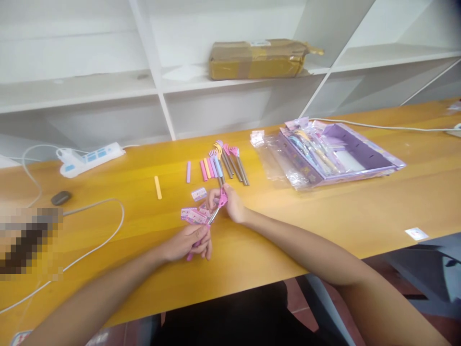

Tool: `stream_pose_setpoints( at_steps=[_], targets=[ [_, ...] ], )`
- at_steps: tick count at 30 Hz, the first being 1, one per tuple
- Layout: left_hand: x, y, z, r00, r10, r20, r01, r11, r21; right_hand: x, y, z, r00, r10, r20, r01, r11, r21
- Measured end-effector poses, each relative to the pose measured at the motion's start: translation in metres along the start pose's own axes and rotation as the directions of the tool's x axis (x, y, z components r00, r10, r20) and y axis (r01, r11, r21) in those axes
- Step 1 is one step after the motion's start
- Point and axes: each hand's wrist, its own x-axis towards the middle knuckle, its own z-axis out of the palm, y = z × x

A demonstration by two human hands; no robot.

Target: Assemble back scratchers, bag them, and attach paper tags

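Note:
Between my hands is a stick with a pink hand-shaped head (pixel 223 197) and a metal shaft. My left hand (pixel 196 240) is closed round its pink lower end. The fingers of my right hand (pixel 228 202) pinch the pink head. Beneath and beside the shaft lie several small printed cards (pixel 196 216), and one more card (pixel 199 193) is farther back. Behind my right hand rest several metal sticks with coloured hand-shaped heads (pixel 234 153). Coloured tubes (pixel 203 170) lie in a row left of them, with a purple tube (pixel 188 172) and a yellow tube (pixel 158 187) apart.
A purple box (pixel 374 144) with bagged items stands at the right, clear plastic bags (pixel 277 161) beside it. A white power strip (pixel 91 159), a dark small object (pixel 61 198) and cables are at the left. A taped carton (pixel 257 60) sits on the shelf.

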Motion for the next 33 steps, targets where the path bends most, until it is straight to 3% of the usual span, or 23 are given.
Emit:
stream_pose_setpoints(
  at_steps=[5,8,11,13,15,17,19,20,21,23,25,26,29,33],
  targets=[
    [0.0,-0.001,0.0,1.0,-0.014,-0.006,0.014,0.999,-0.041,0.002,0.01,-0.008,1.0,0.001,0.024,0.001,0.997,-0.08],
    [0.002,-0.003,-0.001,0.999,-0.013,-0.042,0.006,0.985,-0.171,0.005,0.002,-0.007,1.0,0.013,-0.012,-0.014,0.995,-0.094],
    [0.004,-0.005,-0.002,0.997,-0.013,-0.074,-0.013,0.941,-0.337,0.008,-0.02,-0.008,0.999,0.051,-0.018,-0.053,0.989,-0.136],
    [0.004,-0.006,-0.003,0.998,-0.006,-0.068,-0.022,0.919,-0.394,0.006,-0.041,-0.015,0.987,0.125,0.1,-0.101,0.972,-0.212],
    [0.003,-0.005,-0.003,0.998,0.006,-0.06,-0.031,0.908,-0.418,-0.001,-0.063,-0.032,0.952,0.192,0.238,-0.108,0.939,-0.327],
    [0.002,-0.004,-0.004,0.998,0.011,-0.059,-0.035,0.902,-0.43,-0.01,-0.081,-0.059,0.955,0.176,0.241,-0.046,0.885,-0.464],
    [0.003,-0.003,-0.004,0.999,0.002,-0.051,-0.024,0.898,-0.44,-0.019,-0.092,-0.095,0.999,0.021,0.028,0.001,0.771,-0.637],
    [0.003,-0.003,-0.004,0.999,-0.005,-0.042,-0.015,0.895,-0.445,-0.023,-0.094,-0.115,0.986,-0.105,-0.127,-0.024,0.672,-0.74],
    [0.003,-0.002,-0.005,0.999,-0.011,-0.032,-0.005,0.893,-0.45,-0.026,-0.095,-0.136,0.934,-0.239,-0.266,-0.098,0.544,-0.834],
    [0.004,-0.002,-0.004,1.0,-0.02,-0.022,0.008,0.894,-0.448,-0.034,-0.094,-0.176,0.804,-0.418,-0.422,-0.334,0.27,-0.903],
    [0.004,-0.002,-0.003,0.999,-0.028,-0.045,0.007,0.907,-0.421,-0.04,-0.091,-0.207,0.727,-0.453,-0.516,-0.537,0.093,-0.839],
    [0.005,-0.002,-0.003,0.997,-0.036,-0.064,0.007,0.914,-0.405,-0.043,-0.089,-0.217,0.715,-0.44,-0.543,-0.595,0.025,-0.803],
    [0.005,-0.001,-0.001,0.992,-0.068,-0.108,0.022,0.925,-0.38,-0.049,-0.086,-0.223,0.716,-0.378,-0.586,-0.671,-0.146,-0.727],
    [0.006,0.001,0.0,0.987,-0.102,-0.121,0.049,0.925,-0.377,-0.048,-0.083,-0.206,0.675,-0.24,-0.698,-0.737,-0.271,-0.619]
  ],
)
